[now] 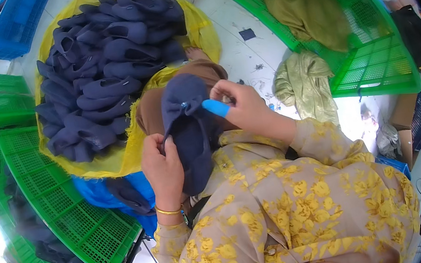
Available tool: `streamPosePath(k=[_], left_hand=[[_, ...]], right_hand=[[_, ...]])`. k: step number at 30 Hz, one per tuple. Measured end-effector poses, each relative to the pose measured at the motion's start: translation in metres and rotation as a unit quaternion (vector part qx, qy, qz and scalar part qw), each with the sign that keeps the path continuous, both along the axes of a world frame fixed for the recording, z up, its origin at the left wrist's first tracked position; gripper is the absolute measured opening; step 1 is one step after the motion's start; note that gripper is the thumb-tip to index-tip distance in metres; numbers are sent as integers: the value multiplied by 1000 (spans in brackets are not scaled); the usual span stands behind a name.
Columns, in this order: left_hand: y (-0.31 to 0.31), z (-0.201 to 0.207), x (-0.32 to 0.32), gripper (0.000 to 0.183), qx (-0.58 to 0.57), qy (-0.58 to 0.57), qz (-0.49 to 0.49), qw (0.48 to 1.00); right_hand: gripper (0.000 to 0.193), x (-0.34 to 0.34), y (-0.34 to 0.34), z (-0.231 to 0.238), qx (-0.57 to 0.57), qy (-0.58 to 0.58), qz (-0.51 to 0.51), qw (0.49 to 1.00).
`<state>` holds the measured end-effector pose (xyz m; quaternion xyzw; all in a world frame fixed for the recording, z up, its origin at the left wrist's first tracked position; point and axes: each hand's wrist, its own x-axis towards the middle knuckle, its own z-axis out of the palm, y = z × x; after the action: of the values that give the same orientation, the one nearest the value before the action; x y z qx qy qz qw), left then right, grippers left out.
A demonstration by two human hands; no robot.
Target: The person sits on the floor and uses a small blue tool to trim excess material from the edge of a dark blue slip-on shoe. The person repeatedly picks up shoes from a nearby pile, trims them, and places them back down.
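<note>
A dark navy fabric slip-on shoe [194, 151] lies over my lap with its toe pointing away from me. On its front sits a small bow with a shiny stud [184, 105]. My left hand [163, 165] pinches the left edge of the shoe's opening between thumb and fingers. Just right of the bow is my right hand [242, 104], its fingers curled in and its thumb wrapped in a blue cover. The thumb tip comes close to the bow. Whatever the right fingers pinch is too small or hidden to make out.
A yellow sack [131, 159] spread open at the left holds a heap of similar navy shoes [103, 66]. Green crates stand at left [64, 196] and right [374, 69]; the right one holds olive cloth [298, 3]. Another cloth [303, 81] hangs over its edge.
</note>
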<state>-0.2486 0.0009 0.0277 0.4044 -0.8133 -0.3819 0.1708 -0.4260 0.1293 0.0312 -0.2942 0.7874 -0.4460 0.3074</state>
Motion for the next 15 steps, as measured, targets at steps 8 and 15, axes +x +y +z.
streamPosePath(k=[8,15], left_hand=[[-8,-21,11,12,27,30,46,998],[-31,-13,0,19,65,46,-2,997]], right_hand=[[22,-8,-59,-40,-28,-72,27,997],[25,1,-52,-50,-69,40,93,993]])
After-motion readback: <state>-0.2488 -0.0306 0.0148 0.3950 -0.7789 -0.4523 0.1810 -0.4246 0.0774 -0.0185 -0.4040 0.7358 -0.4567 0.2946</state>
